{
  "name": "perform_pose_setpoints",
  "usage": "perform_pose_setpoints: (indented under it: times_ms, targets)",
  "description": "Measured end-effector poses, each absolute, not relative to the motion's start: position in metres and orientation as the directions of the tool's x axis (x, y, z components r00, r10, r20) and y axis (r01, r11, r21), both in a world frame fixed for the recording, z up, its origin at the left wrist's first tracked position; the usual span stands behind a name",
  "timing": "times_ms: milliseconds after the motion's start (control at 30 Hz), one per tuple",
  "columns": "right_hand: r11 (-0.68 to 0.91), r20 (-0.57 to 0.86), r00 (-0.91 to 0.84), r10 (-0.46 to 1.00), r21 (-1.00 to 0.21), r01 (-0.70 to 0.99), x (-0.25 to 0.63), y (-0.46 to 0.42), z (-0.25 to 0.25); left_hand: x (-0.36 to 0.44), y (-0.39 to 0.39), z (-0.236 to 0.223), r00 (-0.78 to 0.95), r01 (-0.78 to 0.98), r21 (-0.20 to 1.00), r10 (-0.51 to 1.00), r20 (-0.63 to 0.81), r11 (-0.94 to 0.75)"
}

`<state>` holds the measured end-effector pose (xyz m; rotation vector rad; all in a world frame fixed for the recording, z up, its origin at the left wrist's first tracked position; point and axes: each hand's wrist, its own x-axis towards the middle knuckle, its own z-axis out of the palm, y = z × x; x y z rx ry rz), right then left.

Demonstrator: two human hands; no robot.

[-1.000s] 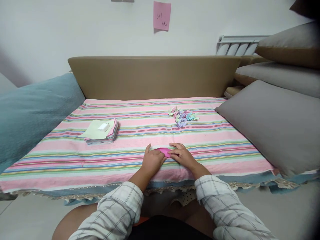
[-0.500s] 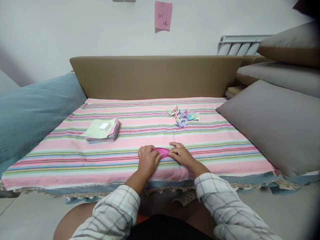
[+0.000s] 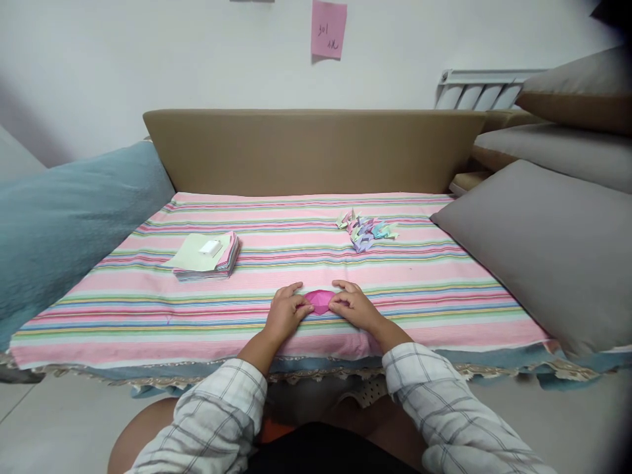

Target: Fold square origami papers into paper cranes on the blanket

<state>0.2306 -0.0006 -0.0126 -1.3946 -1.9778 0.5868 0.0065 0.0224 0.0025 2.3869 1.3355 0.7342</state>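
A bright pink piece of folded paper lies low over the striped cloth, between my two hands. My left hand pinches its left end between thumb and fingers. At its right end my right hand grips the paper, thumb and index together, other fingers loosely raised. Farther back, to the right, lies a cluster of small folded-paper pieces in green, purple, pink and blue. To the left sits a stack of coloured paper sheets with a small white object on top.
The cloth covers a couch seat, with a brown backrest behind. A blue-covered armrest stands at the left; grey cushions are piled at the right. A pink note hangs on the wall.
My left hand has shifted slightly left and its grip has moved to the paper's left end. More of the pink paper shows between my hands. The view has shifted a little.
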Motion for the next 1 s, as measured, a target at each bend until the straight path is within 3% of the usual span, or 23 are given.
perform_pose_setpoints:
  times_ms: [133,300,433,700,1000]
  targets:
    - [0.309,0.226,-0.211,0.951,-0.692,0.653,0.228,0.001,-0.016,0.002,0.029,0.003,0.464,0.672,0.526,0.850,0.250,-0.521]
    - [0.276,0.215,-0.176,0.961,-0.667,0.692,0.223,0.002,-0.013,0.000,0.033,-0.003,0.367,0.640,0.640,0.901,0.231,-0.425]
    - [0.227,0.183,-0.140,0.973,-0.656,0.720,0.214,0.001,-0.007,0.001,0.034,-0.003,0.357,0.639,0.640,0.902,0.244,-0.426]
    - [0.131,0.115,-0.078,0.990,-0.582,0.803,0.202,0.000,-0.001,0.001,0.031,0.004,0.421,0.726,0.468,0.864,0.276,-0.503]
    - [0.172,0.163,-0.118,0.980,-0.370,0.913,0.192,-0.003,0.005,0.003,0.029,0.006,0.533,0.780,0.218,0.805,0.262,-0.587]
